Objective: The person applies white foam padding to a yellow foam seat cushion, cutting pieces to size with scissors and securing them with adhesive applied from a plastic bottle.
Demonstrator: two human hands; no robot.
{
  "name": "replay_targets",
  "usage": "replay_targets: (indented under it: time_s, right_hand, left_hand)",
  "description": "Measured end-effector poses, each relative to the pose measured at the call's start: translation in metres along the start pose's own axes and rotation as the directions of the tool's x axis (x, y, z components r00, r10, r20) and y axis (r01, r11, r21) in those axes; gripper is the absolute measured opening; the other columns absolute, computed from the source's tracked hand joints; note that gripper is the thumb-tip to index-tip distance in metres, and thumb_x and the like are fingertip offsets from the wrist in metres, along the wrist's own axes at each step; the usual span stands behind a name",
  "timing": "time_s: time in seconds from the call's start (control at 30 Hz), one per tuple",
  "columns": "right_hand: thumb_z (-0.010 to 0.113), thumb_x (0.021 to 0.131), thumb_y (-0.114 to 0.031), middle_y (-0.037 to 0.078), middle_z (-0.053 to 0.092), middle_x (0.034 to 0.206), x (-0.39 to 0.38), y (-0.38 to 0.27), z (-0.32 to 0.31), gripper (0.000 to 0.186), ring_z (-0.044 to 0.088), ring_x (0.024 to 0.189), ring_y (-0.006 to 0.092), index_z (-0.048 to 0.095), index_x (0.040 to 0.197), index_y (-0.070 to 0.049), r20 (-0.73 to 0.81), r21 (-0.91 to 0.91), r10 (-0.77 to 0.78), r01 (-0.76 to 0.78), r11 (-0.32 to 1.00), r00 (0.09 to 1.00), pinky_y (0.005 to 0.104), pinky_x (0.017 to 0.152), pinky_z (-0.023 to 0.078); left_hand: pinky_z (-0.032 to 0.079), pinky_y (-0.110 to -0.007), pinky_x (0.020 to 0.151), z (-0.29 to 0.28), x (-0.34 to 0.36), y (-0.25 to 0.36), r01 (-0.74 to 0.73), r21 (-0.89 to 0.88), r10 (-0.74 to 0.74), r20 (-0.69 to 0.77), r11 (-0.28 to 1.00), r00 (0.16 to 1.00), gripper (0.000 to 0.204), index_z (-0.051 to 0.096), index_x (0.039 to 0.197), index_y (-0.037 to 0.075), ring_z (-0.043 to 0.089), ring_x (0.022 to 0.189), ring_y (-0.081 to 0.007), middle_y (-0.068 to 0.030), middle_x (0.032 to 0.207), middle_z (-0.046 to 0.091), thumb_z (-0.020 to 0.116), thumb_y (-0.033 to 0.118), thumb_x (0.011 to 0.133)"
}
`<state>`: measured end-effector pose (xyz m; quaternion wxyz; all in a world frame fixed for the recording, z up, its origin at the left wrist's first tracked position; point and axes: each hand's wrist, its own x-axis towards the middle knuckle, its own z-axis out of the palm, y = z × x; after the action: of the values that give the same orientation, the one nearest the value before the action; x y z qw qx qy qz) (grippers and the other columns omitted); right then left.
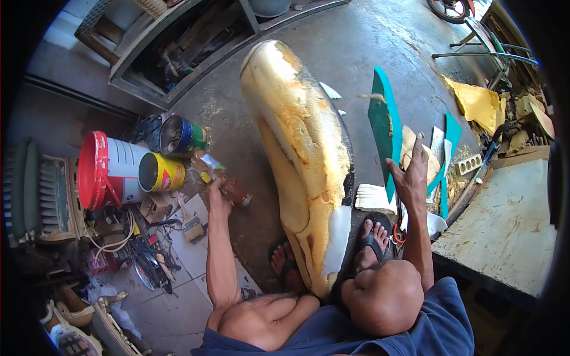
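A long, yellowed foam padded piece (297, 142) extends between my legs, with a white patch (335, 240) at its near end and a dark, ragged right edge. Left of it, my left hand (218, 193) has curled fingers around something small I cannot make out, beside a translucent item with amber parts (234, 191), possibly a bottle. My right hand (409, 178) is spread open at a teal cut sheet (380, 130), its thumb against or very near the sheet's edge. A ridged white piece (375, 199) lies below that sheet.
Buckets (122, 169), cans (159, 172) and scattered tools (154, 258) crowd the left. A metal-framed cabinet (249, 18) spans the back. At right are yellow foam (472, 101), teal and cardboard scraps, a worn board surface (493, 219), and a wheel (450, 9) at the top.
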<state>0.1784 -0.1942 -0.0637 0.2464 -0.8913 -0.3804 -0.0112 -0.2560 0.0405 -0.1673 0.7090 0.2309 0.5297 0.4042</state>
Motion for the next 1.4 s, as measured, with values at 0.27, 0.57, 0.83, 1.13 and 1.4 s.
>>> replay_targets:
  time_s: [0.27, 0.57, 0.83, 1.13, 1.4]
  right_hand:
    - [0.071, 0.096, -0.020, 0.010, 0.067, 0.116, -0.025, -0.163, -0.053, 0.048, 0.066, 0.098, 0.0166, 0.058, 0.137, 0.000, 0.483, 0.870, -0.571, -0.288, 0.400, 0.664, 0.0302, 0.085, 0.054]
    - [0.070, 0.098, -0.022, 0.009, 0.059, 0.127, -0.082, -0.231, -0.006, 0.083, 0.063, 0.100, 0.0139, 0.020, 0.163, -0.007, 0.666, 0.620, -0.661, -0.749, 0.234, 0.346, 0.0292, 0.083, 0.055]
    - [0.070, 0.095, -0.018, 0.017, 0.071, 0.096, -0.015, -0.153, -0.021, 0.041, 0.068, 0.077, 0.0217, 0.062, 0.132, -0.003, 0.068, 0.924, -0.534, 0.149, 0.353, 0.843, 0.0339, 0.070, 0.054]
    - [0.062, 0.096, -0.024, 0.016, 0.074, 0.100, -0.012, 0.080, -0.008, 0.037, 0.073, 0.080, 0.0194, 0.067, 0.127, -0.003, -0.005, 0.535, 0.539, -0.453, 0.714, 0.843, 0.0336, 0.073, 0.056]
    - [0.063, 0.095, -0.037, 0.023, 0.071, 0.113, -0.078, 0.211, 0.034, 0.046, 0.068, 0.107, 0.0383, 0.067, 0.125, -0.002, 0.027, 0.102, 0.735, -0.734, 0.672, 0.677, 0.0473, 0.098, 0.050]
  left_hand:
    - [0.053, -0.043, 0.087, 0.076, -0.076, 0.113, -0.212, -0.410, 0.350, 0.295, 0.887, 0.889, 0.045, 0.059, 0.099, 0.008, 0.062, 0.084, -0.0196, -0.0037, 0.083, 0.061, 0.058, 0.053, 0.101]
    - [0.048, -0.039, 0.081, 0.114, -0.117, 0.136, -0.473, -0.365, 0.545, 0.121, 0.802, 0.830, 0.058, 0.054, 0.094, 0.008, 0.051, 0.065, -0.0156, 0.0008, 0.068, 0.049, 0.051, 0.066, 0.099]
    - [0.048, -0.045, 0.097, 0.063, -0.116, 0.141, -0.363, -0.461, 0.451, 0.094, 0.810, 0.887, 0.058, 0.053, 0.096, 0.004, 0.055, 0.078, -0.0194, -0.0030, 0.076, 0.050, 0.051, 0.062, 0.101]
    - [0.048, -0.045, 0.097, 0.022, -0.102, 0.124, -0.239, -0.343, 0.315, 0.184, 0.908, 0.931, 0.053, 0.055, 0.104, 0.006, 0.054, 0.095, -0.0291, -0.0046, 0.085, 0.054, 0.047, 0.058, 0.104]
    - [0.050, -0.046, 0.095, 0.052, -0.104, 0.120, -0.228, -0.280, 0.268, 0.115, 0.933, 0.957, 0.054, 0.055, 0.109, 0.005, 0.055, 0.093, -0.0265, -0.0051, 0.087, 0.053, 0.045, 0.058, 0.105]
